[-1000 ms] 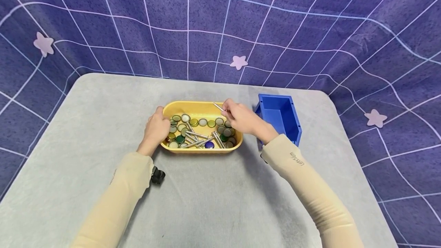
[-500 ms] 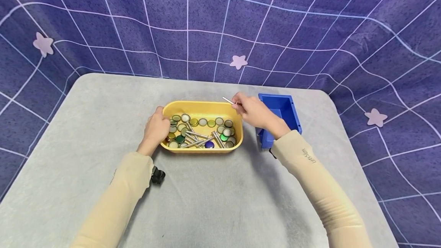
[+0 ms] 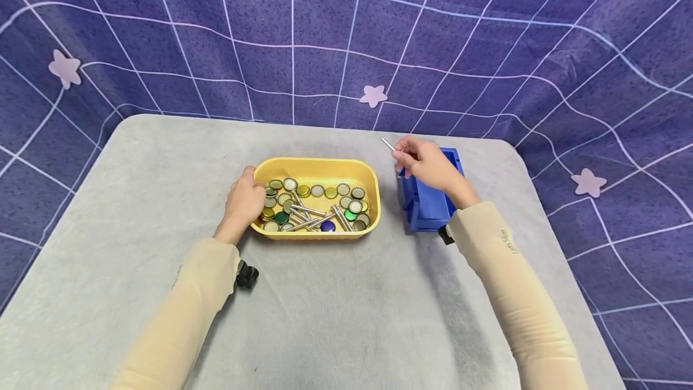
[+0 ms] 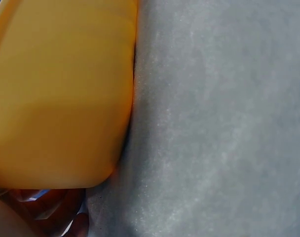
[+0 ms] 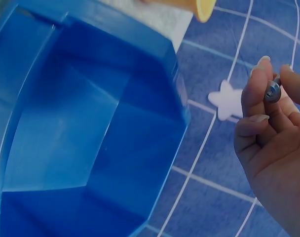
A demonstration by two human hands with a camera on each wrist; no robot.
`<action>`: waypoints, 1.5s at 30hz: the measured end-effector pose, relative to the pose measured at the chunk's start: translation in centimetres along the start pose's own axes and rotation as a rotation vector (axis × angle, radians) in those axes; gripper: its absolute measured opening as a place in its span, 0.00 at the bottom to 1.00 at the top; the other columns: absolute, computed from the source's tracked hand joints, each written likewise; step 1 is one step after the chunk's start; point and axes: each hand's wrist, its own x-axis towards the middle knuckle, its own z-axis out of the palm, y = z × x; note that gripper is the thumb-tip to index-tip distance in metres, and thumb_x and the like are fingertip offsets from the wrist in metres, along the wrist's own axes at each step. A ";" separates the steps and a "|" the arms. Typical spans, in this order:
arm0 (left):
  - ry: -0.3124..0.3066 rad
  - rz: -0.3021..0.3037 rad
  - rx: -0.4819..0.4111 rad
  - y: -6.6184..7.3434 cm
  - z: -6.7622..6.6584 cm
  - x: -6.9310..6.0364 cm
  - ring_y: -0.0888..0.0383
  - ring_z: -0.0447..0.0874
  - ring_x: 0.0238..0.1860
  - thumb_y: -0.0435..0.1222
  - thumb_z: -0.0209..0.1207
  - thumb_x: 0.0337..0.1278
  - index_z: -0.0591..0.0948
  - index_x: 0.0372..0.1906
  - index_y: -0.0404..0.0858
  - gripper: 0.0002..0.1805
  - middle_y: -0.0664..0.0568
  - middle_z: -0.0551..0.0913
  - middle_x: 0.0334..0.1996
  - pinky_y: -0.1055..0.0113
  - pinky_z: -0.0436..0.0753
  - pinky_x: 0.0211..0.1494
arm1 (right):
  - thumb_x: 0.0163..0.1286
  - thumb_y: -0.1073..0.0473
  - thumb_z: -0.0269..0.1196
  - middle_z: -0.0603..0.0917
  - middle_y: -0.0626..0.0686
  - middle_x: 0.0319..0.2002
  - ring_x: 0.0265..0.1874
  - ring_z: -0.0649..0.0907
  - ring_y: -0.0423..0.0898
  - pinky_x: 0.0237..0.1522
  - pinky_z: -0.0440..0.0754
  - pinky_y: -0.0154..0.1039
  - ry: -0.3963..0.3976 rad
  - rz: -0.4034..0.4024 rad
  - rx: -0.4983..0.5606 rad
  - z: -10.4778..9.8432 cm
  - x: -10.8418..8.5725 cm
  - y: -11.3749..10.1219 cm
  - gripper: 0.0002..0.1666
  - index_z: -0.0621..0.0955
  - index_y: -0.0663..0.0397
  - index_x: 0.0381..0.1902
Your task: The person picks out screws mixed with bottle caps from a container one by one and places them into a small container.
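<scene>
In right-wrist view only, bolt's (image 5: 273, 92) round head, right hand (image 3: 430, 164) pinching it, left hand (image 3: 245, 201) gripping yellow tub (image 3: 319, 168)

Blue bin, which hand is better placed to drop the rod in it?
Likely the right hand: it pinches the rod near the bin. The left hand grips the tray, farther away.

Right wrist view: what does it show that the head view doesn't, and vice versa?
Right wrist only: the round end of the held pin, facing the camera.
Head only: left hand gripping the yellow tray, with bottle caps and more metal pins inside.
Both: right hand, held pin, blue bin, a pale star, yellow tray (only a corner from the wrist).
</scene>
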 end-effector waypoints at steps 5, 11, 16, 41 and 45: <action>0.005 0.000 0.003 -0.1 0.1 0.0 0.35 0.75 0.55 0.36 0.39 0.69 0.67 0.63 0.34 0.21 0.33 0.77 0.57 0.39 0.71 0.57 | 0.75 0.57 0.56 0.83 0.65 0.32 0.25 0.83 0.54 0.28 0.78 0.33 0.049 0.035 0.028 -1.1 -0.6 1.7 0.14 0.77 0.65 0.46; 0.008 0.002 0.000 -0.4 0.2 0.1 0.35 0.75 0.56 0.37 0.39 0.69 0.66 0.64 0.35 0.22 0.34 0.76 0.58 0.39 0.71 0.59 | 0.75 0.58 0.57 0.83 0.67 0.31 0.22 0.82 0.47 0.27 0.79 0.31 0.067 0.063 0.006 -2.4 -1.7 3.7 0.14 0.77 0.67 0.44; 0.014 0.003 -0.004 -0.3 0.3 0.1 0.36 0.75 0.56 0.37 0.39 0.69 0.66 0.65 0.36 0.22 0.34 0.77 0.58 0.39 0.71 0.59 | 0.74 0.60 0.56 0.83 0.68 0.31 0.20 0.82 0.42 0.27 0.80 0.32 0.047 0.076 -0.073 -3.4 -2.7 4.9 0.11 0.75 0.67 0.43; 0.002 -0.016 -0.028 0.1 0.0 -0.2 0.34 0.75 0.56 0.37 0.40 0.69 0.66 0.66 0.35 0.23 0.33 0.76 0.60 0.38 0.71 0.60 | 0.72 0.58 0.57 0.88 0.59 0.38 0.34 0.84 0.52 0.45 0.78 0.49 0.028 -0.015 -0.393 -2.3 -1.5 2.8 0.10 0.80 0.60 0.42; 0.002 -0.019 -0.032 0.0 0.0 -0.2 0.34 0.75 0.57 0.37 0.40 0.69 0.66 0.66 0.36 0.23 0.34 0.76 0.60 0.38 0.71 0.60 | 0.72 0.58 0.58 0.89 0.57 0.36 0.30 0.84 0.49 0.41 0.79 0.46 0.037 -0.028 -0.397 -1.8 -1.0 2.0 0.10 0.81 0.59 0.42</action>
